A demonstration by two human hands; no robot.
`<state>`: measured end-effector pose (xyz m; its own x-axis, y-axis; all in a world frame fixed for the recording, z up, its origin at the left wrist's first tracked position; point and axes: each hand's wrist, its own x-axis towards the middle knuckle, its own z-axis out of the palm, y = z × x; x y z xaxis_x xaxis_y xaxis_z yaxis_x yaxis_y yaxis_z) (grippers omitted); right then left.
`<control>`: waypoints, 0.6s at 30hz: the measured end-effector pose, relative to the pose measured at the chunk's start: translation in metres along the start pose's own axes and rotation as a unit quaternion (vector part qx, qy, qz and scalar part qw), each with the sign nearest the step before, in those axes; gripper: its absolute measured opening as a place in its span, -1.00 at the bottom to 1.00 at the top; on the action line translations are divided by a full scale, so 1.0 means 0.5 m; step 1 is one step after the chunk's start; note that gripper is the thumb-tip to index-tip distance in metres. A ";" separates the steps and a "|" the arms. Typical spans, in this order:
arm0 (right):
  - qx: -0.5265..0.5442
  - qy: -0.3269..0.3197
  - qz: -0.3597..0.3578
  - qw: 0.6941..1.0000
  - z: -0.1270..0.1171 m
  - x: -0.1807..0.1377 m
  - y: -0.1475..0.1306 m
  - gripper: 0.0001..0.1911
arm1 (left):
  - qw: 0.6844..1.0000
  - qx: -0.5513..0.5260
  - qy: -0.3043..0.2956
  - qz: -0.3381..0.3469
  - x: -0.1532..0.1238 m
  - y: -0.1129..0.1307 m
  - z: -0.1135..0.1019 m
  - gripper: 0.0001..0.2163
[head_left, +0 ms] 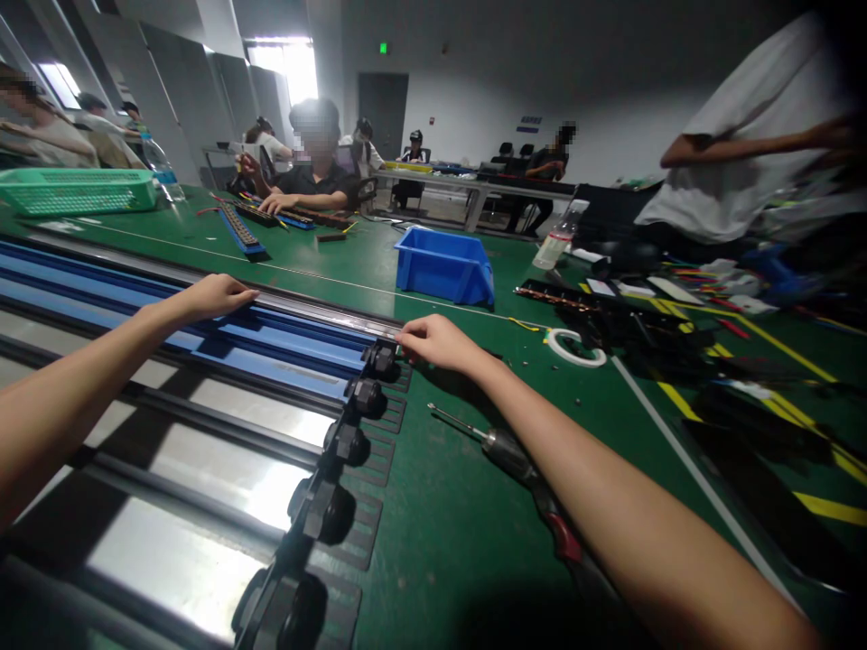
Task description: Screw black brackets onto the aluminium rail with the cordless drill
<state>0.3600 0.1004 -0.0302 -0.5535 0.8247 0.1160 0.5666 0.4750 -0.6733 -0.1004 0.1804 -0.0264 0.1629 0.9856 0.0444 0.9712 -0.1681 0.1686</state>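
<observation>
My left hand (213, 296) rests palm down on a long blue rail (271, 348) that lies among metal rails across the green bench, its fingers curled over the far edge. My right hand (437, 341) reaches to the rail's right end and its fingertips touch the top black end fitting (380, 357), the farthest in a row of several black fittings (342, 442) along the rail ends. A screwdriver (508, 456) with a red and black handle lies on the mat under my right forearm.
A blue bin (443, 264) stands behind the rails. A roll of white tape (575, 348), a plastic bottle (556, 240) and black strips with coloured wires (643, 311) lie to the right. A green basket (74, 190) sits far left. Several seated people work across the bench; one stands at right.
</observation>
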 end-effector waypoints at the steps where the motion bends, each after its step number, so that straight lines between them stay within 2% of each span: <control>1: -0.003 0.002 -0.001 1.000 0.000 0.000 0.001 -0.66 | 1.000 0.017 -0.010 0.003 0.000 0.001 -0.002 -0.44; 9: -0.003 -0.009 -0.003 1.000 0.001 -0.002 0.001 -0.67 | 0.999 0.033 -0.023 -0.007 0.004 -0.014 -0.009 -0.43; 18: 0.005 -0.023 0.002 1.000 0.003 -0.001 0.001 -0.65 | 0.999 0.029 -0.009 -0.017 0.014 -0.019 0.009 -0.44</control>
<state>0.3594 0.0998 -0.0318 -0.5786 0.8118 0.0794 0.5629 0.4678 -0.6814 -0.1078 0.1889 -0.0322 0.1323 0.9910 0.0210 0.9846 -0.1338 0.1122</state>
